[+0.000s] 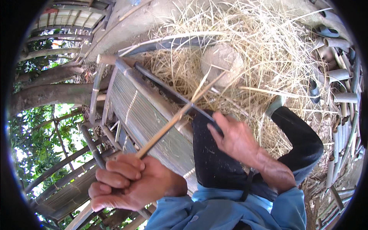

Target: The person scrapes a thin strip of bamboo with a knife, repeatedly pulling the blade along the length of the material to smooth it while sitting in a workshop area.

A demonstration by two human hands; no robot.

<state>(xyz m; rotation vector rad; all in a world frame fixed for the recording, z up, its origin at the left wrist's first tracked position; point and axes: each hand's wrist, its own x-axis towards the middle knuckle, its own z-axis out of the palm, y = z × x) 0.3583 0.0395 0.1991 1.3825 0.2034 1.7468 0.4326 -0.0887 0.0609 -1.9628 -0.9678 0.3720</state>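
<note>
My left hand [128, 182] is closed around the lower end of a split bamboo strip [165, 127], which slants up and to the right. In my right hand [239, 140] is the dark handle of a long knife [163, 84], its narrow blade pointing to the upper left. Blade and strip cross in front of my lap. Beyond the crossing, a thin pale sliver [202, 83] stands away from the strip. Below the strip's far end is a round wooden block [221, 63] among shavings.
Pale bamboo shavings [268, 46] lie heaped ahead. A slatted bamboo bench [134, 111] runs along my left side. Cut bamboo tubes [339, 75] line the right, near a dark sandal [327, 31]. My bent legs [301, 134] are close to the work.
</note>
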